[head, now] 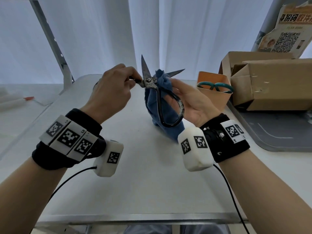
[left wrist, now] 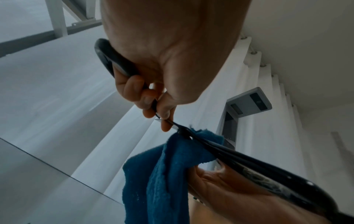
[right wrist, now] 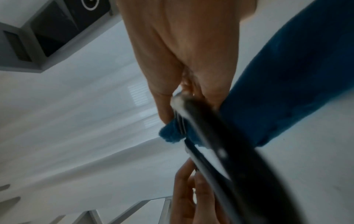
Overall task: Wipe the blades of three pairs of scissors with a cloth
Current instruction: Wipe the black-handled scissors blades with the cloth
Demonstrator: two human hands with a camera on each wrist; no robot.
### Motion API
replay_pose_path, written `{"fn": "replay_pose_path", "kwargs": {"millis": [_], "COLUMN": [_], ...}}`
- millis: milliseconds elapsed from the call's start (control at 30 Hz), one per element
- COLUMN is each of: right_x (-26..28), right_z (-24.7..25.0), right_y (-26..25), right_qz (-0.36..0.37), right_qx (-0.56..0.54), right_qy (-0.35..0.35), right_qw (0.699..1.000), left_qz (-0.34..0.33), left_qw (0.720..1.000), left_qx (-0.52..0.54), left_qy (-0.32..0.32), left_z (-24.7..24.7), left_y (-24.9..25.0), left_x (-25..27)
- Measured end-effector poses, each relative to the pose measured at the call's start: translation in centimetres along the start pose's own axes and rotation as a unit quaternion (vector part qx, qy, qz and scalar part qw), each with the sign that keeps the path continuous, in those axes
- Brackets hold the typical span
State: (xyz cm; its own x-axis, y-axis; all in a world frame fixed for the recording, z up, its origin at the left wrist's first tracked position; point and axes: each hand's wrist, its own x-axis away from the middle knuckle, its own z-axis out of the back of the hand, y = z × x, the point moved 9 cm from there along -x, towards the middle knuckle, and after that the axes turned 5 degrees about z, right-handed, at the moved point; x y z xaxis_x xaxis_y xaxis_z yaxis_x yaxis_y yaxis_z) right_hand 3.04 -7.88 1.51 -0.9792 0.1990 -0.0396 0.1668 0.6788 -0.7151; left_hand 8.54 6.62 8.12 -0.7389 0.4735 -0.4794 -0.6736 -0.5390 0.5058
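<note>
Only the head view gives you the whole layout: a pair of big black-handled steel scissors (head: 149,81) is held up in the air above the white table (head: 143,174), blades spread wide, one pointing up and the other out to the right. The left hand (head: 112,92) has its fingers curled round one handle loop, pinching it close to the pivot screw. The right hand (head: 189,100) is palm-up with the blue terry cloth (head: 152,105) pinched round the right-pointing blade near its base, so only the tip pokes out past the fabric. The second handle loop hangs down in front of that palm, and the rest of the cloth drapes below it towards the table.

Off to the right, also only in the head view, there's a small orange open box (head: 213,93) with teal-handled scissors (head: 215,86) standing in it, handles up, right beside a brown cardboard box (head: 270,83) lying on a grey tray (head: 278,135).

The left wrist view shows what the head view hides: the black loop coming out the back of the left fist, and fingertips (left wrist: 165,113) squeezing the shank. The right wrist view is blurry, mostly a dark handle across the frame with the cloth bunched under the thumb. Can't make out the blade itself there.
</note>
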Motion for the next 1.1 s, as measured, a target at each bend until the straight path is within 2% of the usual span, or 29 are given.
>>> {"fn": "replay_pose_path", "kwargs": {"millis": [100, 167, 267, 367, 467, 600, 867, 967, 1100], "right_x": [0.9, 1.2, 1.0, 0.6, 0.4, -0.4, -0.3, 0.1, 0.3], "right_z": [-1.0, -1.1, -0.7, 1.1, 2.2, 3.9, 6.1, 7.0, 5.3], "right_y": [2.3, 2.9, 2.4, 1.1, 0.2, -1.8, -4.0, -4.0, -4.6], "right_qz": [-0.124, -0.163, -0.132, -0.06, -0.024, 0.035, 0.082, 0.09, 0.119], "right_qx": [-0.1, -0.114, -0.094, -0.042, -0.015, -0.059, -0.036, -0.022, 0.034], "right_qy": [-0.013, -0.012, 0.003, 0.087, 0.119, 0.158, 0.19, 0.199, 0.146], "right_qw": [0.987, 0.98, 0.987, 0.994, 0.992, 0.985, 0.978, 0.976, 0.982], "left_qz": [-0.012, -0.019, -0.024, -0.029, -0.035, -0.036, -0.017, 0.024, 0.056], "left_qw": [1.0, 1.0, 0.999, 0.999, 0.999, 0.999, 0.999, 0.998, 0.995], "left_qx": [-0.003, -0.009, -0.017, -0.015, -0.017, -0.015, 0.004, 0.041, 0.078], "left_qy": [-0.013, -0.014, -0.013, -0.013, -0.015, -0.026, -0.046, -0.033, -0.029], "left_z": [-1.0, -1.3, -1.5, -1.4, -1.2, -0.7, 1.1, 2.6, 3.3], "left_y": [0.5, 0.9, 1.2, 1.2, 1.2, 0.4, -1.7, -3.5, -5.1], "left_x": [0.1, 0.3, 0.4, 0.4, 0.4, 0.5, 0.8, 0.6, 0.2]}}
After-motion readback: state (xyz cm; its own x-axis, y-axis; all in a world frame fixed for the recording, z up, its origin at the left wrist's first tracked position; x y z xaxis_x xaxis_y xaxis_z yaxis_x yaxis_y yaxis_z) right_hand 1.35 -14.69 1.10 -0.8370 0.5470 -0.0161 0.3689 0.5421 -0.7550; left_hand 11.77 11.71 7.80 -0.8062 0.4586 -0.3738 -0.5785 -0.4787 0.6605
